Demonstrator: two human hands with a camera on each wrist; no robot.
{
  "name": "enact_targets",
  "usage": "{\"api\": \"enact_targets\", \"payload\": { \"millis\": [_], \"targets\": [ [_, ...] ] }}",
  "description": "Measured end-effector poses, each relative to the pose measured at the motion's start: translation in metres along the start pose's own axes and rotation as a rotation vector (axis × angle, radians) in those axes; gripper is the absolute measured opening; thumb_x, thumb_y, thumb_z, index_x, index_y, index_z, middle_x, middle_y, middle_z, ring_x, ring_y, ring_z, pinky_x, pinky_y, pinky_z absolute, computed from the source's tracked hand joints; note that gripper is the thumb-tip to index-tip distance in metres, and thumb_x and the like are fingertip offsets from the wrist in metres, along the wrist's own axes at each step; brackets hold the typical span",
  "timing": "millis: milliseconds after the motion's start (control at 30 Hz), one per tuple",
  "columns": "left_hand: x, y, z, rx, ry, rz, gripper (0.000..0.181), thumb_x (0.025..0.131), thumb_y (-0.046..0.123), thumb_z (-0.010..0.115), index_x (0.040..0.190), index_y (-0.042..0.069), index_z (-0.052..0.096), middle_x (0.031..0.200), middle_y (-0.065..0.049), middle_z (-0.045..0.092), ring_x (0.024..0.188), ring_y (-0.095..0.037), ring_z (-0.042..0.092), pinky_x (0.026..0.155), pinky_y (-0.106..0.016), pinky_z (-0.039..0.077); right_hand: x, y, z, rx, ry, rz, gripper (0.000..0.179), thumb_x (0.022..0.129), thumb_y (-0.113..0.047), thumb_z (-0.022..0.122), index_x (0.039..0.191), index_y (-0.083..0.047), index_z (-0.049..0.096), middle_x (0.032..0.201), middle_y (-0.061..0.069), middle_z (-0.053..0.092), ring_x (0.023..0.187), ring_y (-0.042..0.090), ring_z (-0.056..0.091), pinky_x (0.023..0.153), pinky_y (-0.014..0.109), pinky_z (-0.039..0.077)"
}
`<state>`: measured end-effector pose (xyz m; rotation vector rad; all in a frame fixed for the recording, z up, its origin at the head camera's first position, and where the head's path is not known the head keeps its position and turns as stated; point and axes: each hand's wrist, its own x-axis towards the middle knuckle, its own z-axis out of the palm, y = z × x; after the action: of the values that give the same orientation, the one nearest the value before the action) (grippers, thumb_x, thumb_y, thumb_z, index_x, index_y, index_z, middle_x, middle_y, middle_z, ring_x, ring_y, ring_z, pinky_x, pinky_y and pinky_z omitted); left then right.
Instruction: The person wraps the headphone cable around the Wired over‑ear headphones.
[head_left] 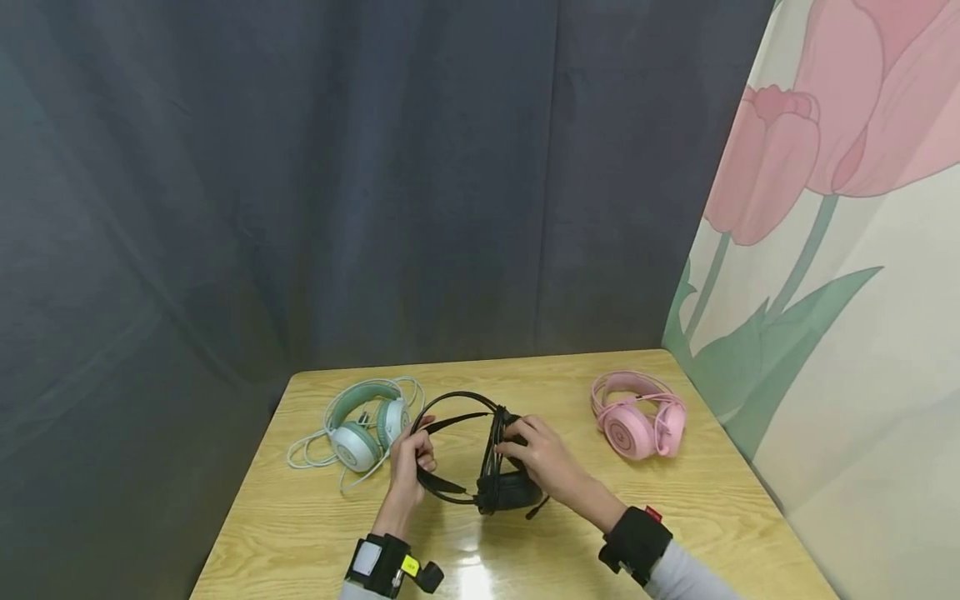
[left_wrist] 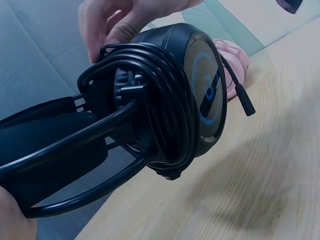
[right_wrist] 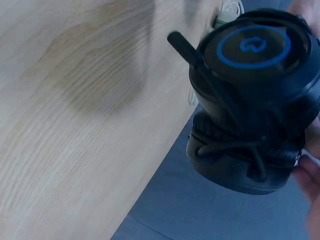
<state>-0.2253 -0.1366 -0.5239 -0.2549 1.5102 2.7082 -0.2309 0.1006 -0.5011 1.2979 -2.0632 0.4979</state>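
Observation:
A black headset [head_left: 517, 492] is held up over the table, with its band to the left and its ear cups to the right. My left hand [head_left: 408, 462] grips the headband. Fingers of my right hand [head_left: 543, 454] curl at the far ear cup, touching the coiled black cable [left_wrist: 175, 90] wound around the cups. A blue ring and logo mark the outer face of one ear cup [right_wrist: 255, 47]. From that cup sticks out a short microphone boom [left_wrist: 244, 100]. The right fingertips are partly hidden behind the cups in the right wrist view.
On the wooden table [head_left: 285, 533], a mint-and-white headset [head_left: 356, 446] with a loose white cable lies at left. A pink headset [head_left: 630, 429] lies at right. A dark curtain [head_left: 450, 208] hangs behind, and a tulip-patterned wall [head_left: 840, 350] borders the right side.

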Motion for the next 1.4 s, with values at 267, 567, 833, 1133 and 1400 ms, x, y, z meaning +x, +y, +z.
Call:
{"api": "enact_targets", "payload": {
  "millis": [267, 567, 833, 1133, 1400],
  "targets": [
    [0.002, 0.003, -0.001, -0.019, -0.049, 0.016, 0.051, 0.068, -0.005, 0.036, 0.119, -0.002, 0.038, 0.048, 0.005, 0.023, 0.036, -0.003, 0.021, 0.034, -0.019, 0.016, 0.004, 0.000, 0.000, 0.057, -0.024, -0.085, 0.030, 0.091, -0.006, 0.034, 0.097, -0.008, 0.063, 0.101, 0.009, 0.055, 0.097, 0.021, 0.051, 0.083, 0.028, 0.042],
    [0.001, 0.005, -0.004, -0.010, 0.003, 0.008, 0.047, 0.068, -0.004, 0.038, 0.114, 0.001, 0.044, 0.049, 0.005, 0.024, 0.036, -0.003, 0.022, 0.034, -0.019, 0.017, -0.007, -0.005, 0.008, -0.001, -0.217, -0.009, 0.035, 0.086, -0.030, 0.049, 0.113, -0.009, 0.054, 0.113, 0.004, 0.054, 0.118, 0.024, 0.036, 0.099, 0.048, 0.017],
    [0.004, 0.008, -0.010, -0.044, -0.009, 0.024, 0.049, 0.067, -0.005, 0.036, 0.116, -0.002, 0.041, 0.049, 0.006, 0.023, 0.036, -0.002, 0.022, 0.033, -0.017, 0.018, -0.020, -0.006, 0.005, -0.111, -0.396, 0.045, 0.091, 0.062, -0.073, 0.043, 0.135, -0.023, 0.027, 0.138, -0.005, 0.025, 0.124, 0.043, 0.002, 0.088, 0.067, 0.001],
    [0.007, 0.005, -0.021, -0.103, -0.008, -0.122, 0.040, 0.066, -0.004, 0.041, 0.105, 0.004, 0.038, 0.051, 0.005, 0.027, 0.041, -0.005, 0.021, 0.037, -0.017, 0.021, -0.033, -0.003, 0.015, 0.067, -0.273, -0.007, 0.080, 0.067, -0.054, 0.061, 0.134, -0.023, 0.031, 0.138, 0.006, 0.023, 0.122, 0.040, 0.018, 0.096, 0.055, 0.009],
    [0.016, -0.013, -0.035, 0.224, -0.044, -0.122, 0.047, 0.078, 0.013, 0.055, 0.119, 0.002, 0.034, 0.086, -0.017, 0.051, 0.060, -0.016, 0.049, 0.054, -0.030, 0.045, -0.046, -0.008, 0.020, 0.050, -0.261, 0.039, 0.070, 0.072, -0.057, 0.054, 0.133, -0.028, 0.033, 0.139, 0.012, 0.022, 0.120, 0.046, 0.017, 0.094, 0.055, 0.018]
  ]
}}
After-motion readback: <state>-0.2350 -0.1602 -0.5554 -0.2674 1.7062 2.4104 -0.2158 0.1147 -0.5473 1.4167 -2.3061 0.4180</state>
